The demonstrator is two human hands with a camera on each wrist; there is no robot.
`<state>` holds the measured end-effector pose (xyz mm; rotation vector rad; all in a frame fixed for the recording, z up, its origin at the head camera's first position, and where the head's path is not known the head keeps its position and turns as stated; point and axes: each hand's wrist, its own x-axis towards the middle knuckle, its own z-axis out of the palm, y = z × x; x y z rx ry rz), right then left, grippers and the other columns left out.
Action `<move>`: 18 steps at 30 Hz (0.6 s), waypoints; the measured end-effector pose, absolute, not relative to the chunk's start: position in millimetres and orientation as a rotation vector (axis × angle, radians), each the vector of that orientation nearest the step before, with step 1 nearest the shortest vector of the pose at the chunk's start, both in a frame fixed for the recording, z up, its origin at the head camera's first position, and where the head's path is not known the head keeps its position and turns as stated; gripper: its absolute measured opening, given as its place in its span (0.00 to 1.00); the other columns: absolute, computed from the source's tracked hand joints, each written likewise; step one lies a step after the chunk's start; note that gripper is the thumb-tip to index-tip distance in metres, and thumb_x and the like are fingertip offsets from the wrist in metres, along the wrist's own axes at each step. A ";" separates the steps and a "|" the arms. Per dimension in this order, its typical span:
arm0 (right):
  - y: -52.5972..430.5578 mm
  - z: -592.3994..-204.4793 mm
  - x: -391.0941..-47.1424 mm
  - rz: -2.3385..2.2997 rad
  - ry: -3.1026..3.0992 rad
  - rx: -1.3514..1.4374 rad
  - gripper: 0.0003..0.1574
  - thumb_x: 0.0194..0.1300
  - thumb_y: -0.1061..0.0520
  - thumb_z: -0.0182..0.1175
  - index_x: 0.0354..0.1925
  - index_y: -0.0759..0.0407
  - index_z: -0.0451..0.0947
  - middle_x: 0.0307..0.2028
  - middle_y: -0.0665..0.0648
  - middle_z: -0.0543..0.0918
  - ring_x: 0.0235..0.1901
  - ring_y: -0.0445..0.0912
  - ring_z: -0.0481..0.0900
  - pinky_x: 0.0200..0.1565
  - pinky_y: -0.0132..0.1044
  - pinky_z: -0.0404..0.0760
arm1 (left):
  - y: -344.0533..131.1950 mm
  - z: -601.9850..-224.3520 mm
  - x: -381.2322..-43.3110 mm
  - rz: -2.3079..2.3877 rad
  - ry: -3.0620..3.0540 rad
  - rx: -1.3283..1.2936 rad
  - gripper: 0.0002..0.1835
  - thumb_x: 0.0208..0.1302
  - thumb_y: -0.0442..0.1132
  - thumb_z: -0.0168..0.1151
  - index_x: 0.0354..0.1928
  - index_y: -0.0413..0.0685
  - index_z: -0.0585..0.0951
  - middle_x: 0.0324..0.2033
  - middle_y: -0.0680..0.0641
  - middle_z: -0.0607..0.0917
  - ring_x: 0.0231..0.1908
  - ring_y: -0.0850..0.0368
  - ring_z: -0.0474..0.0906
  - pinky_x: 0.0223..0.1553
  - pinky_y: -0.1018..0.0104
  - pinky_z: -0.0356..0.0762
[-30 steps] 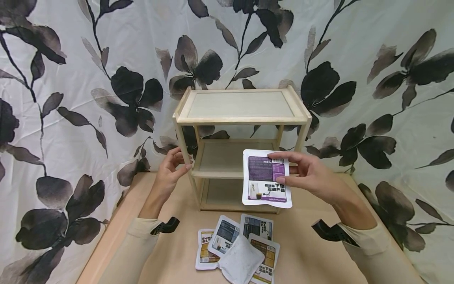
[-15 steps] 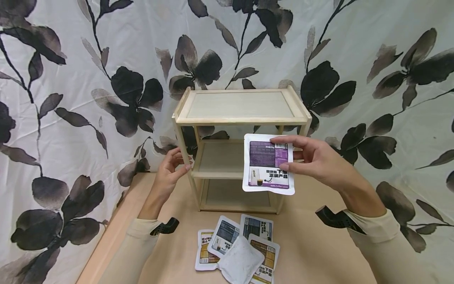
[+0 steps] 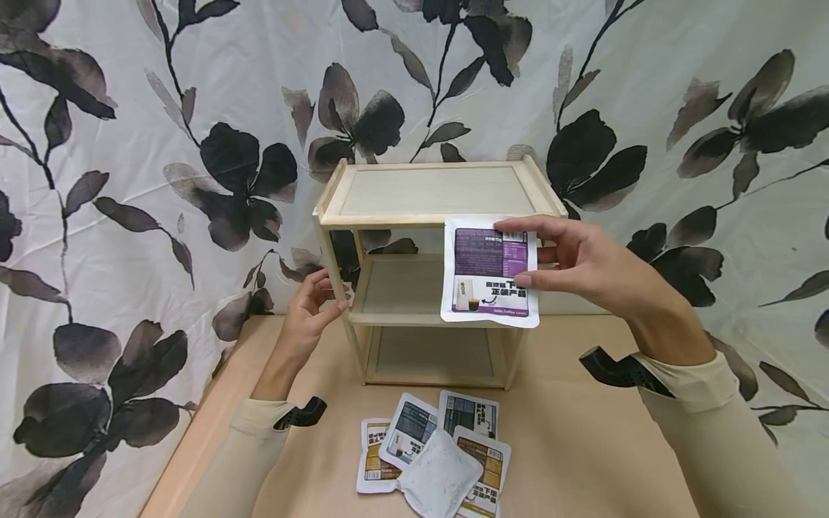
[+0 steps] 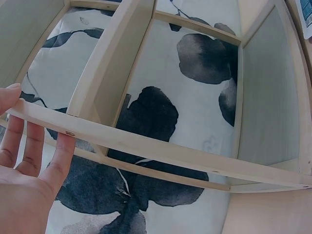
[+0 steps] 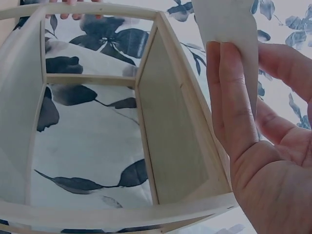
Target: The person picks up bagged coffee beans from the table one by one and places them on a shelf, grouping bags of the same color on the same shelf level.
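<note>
A small wooden shelf (image 3: 401, 319) with three tiers stands on the table. My left hand (image 3: 309, 309) holds its left front post (image 4: 122, 139), thumb on one side and fingers behind. My right hand (image 3: 576, 262) pinches the right edge of a white and purple packet (image 3: 482, 295) with printed text. The packet is raised upright before the shelf's right side, its upper edge overlapping the top tier's front rail in the head view. In the right wrist view the packet (image 5: 229, 22) shows a plain pale face, beside the top board (image 5: 173, 122).
Several flat packets lie in an overlapping pile before the shelf: a blue-grey one (image 3: 409, 428), a dark one (image 3: 473, 410), a brown one (image 3: 486, 453), a yellow one (image 3: 376, 471) and a plain white one (image 3: 440, 471) on top. A floral cloth (image 3: 246, 72) hangs behind the table (image 3: 570, 432).
My right hand has lifted the purple packet steadily upward, from in front of the lower tiers to the top rail's height. The left hand stays on the post, and the pile is unchanged.
</note>
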<state>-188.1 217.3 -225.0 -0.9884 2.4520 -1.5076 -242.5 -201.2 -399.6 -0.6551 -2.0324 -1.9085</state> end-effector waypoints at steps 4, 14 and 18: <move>216.8 -218.1 -190.0 -1.495 2.518 -0.949 0.42 0.65 0.66 0.68 0.73 0.49 0.67 0.53 0.61 0.82 0.43 0.54 0.86 0.43 0.38 0.86 | -202.4 -400.0 -242.6 -1.911 -2.038 -0.657 0.31 0.66 0.25 0.64 0.70 0.38 0.67 0.50 0.42 0.80 0.50 0.52 0.77 0.49 0.66 0.76; 219.1 -205.0 -204.8 -1.531 2.525 -1.018 0.41 0.67 0.68 0.65 0.74 0.51 0.67 0.56 0.62 0.81 0.43 0.54 0.88 0.40 0.36 0.86 | -205.6 -402.3 -243.9 -1.919 -2.051 -0.678 0.30 0.68 0.26 0.63 0.70 0.41 0.67 0.51 0.45 0.80 0.51 0.52 0.77 0.50 0.66 0.77; 219.9 -201.1 -212.1 -1.599 2.456 -1.070 0.40 0.67 0.71 0.63 0.73 0.54 0.68 0.56 0.63 0.80 0.43 0.54 0.88 0.44 0.40 0.86 | -206.1 -402.1 -244.1 -1.922 -2.047 -0.682 0.31 0.68 0.26 0.63 0.70 0.36 0.65 0.51 0.46 0.80 0.51 0.51 0.77 0.50 0.66 0.78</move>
